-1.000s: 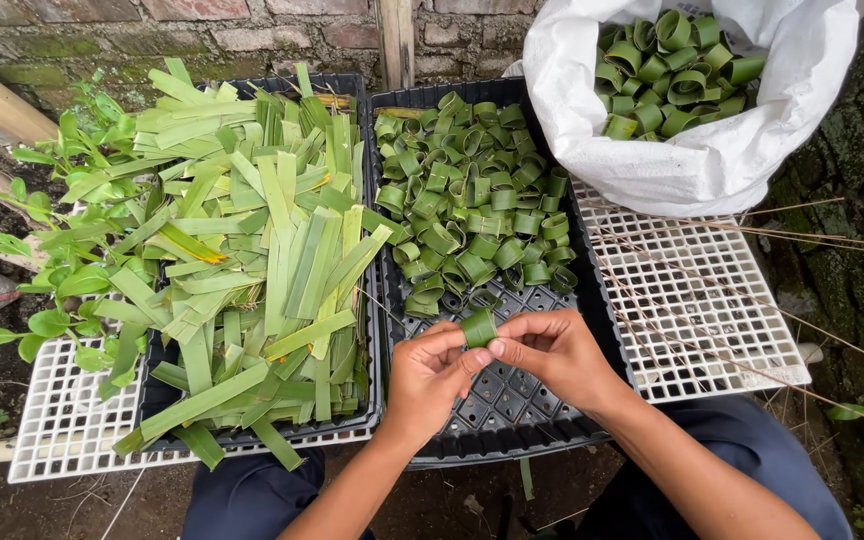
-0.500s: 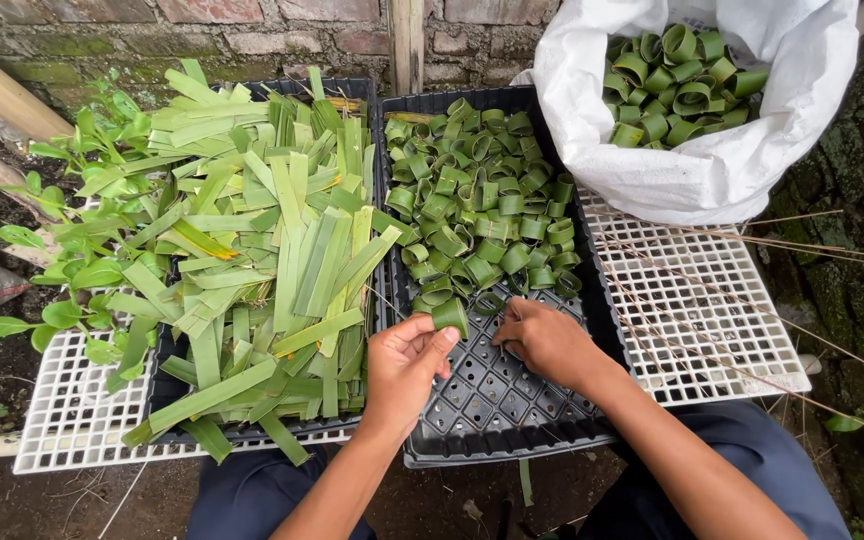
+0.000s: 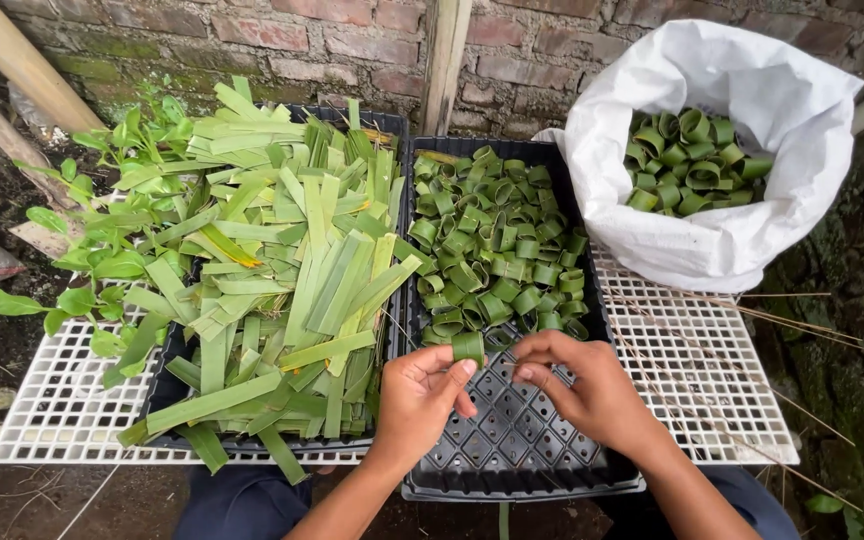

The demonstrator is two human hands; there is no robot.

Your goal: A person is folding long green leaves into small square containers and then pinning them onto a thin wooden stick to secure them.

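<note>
My left hand (image 3: 420, 394) pinches a small green leaf ring (image 3: 468, 346) between thumb and forefinger, just above the near end of a black perforated tray (image 3: 512, 450). My right hand (image 3: 582, 382) hovers right beside it, fingertips curled together and close to the ring, holding nothing that I can see. The far half of the tray holds a heap of rolled leaf rings (image 3: 487, 250). To the left lies a pile of flat cut leaf strips (image 3: 272, 270) on another dark tray.
A white sack (image 3: 722, 240) with more leaf rings stands at the back right on a white plastic grid (image 3: 712, 400). A brick wall and wooden post (image 3: 444, 60) stand behind. Bamboo poles (image 3: 12, 60) and leafy plants are at the left.
The hands drew back slightly toward me from the ring heap. The leaf ring is now held by my left fingers while my right hand has come off it.
</note>
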